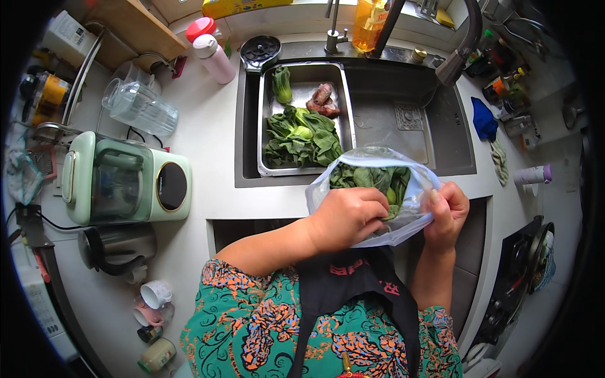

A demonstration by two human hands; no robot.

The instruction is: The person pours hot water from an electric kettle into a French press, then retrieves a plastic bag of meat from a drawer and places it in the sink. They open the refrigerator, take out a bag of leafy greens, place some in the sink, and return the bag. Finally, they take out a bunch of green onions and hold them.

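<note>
A clear plastic bag [413,227] with a pale blue rim hangs in front of the sink, its mouth wide. Leafy bok choy [368,176] lies inside it. My right hand [446,212] pinches the bag's rim on the right side. Reaching in from the left, my left hand [352,215] has its fingers curled down among the greens; the fingertips are partly hidden, so a hold on a stalk cannot be made out. Behind the bag, a steel basin [307,174] holds a pile of bok choy [302,134], one separate bok choy head [282,85] and reddish pieces of meat [323,101].
The basin sits in the left part of a dark sink [378,108], below a pull-down faucet [449,71]. A green countertop appliance [127,179], a clear pitcher [146,108] and a pink bottle [216,61] stand left. A blue cloth [484,118] and a stove [505,279] are right.
</note>
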